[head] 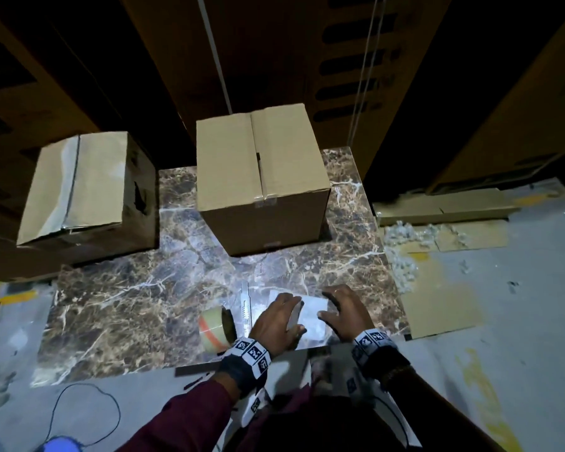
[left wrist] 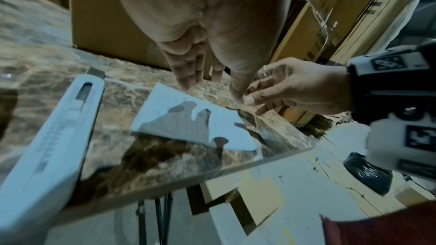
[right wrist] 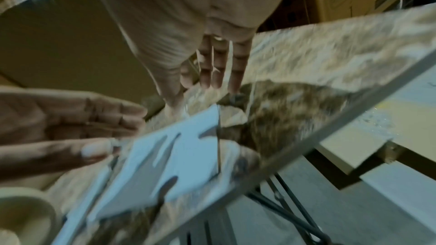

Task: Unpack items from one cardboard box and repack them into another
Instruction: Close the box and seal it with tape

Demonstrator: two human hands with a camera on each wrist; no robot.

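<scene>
Both hands, left hand point(head: 276, 321) and right hand point(head: 344, 313), hover spread and empty over the paper sheet point(head: 312, 316) on the bench point(head: 128, 305); pinch an edge to lift it.

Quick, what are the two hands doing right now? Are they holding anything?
Left hand: open, fingers straight, over the white paper, holding nothing.
Right hand: open, fingers spread and loosely bent beside the paper, holding nothing.
</scene>
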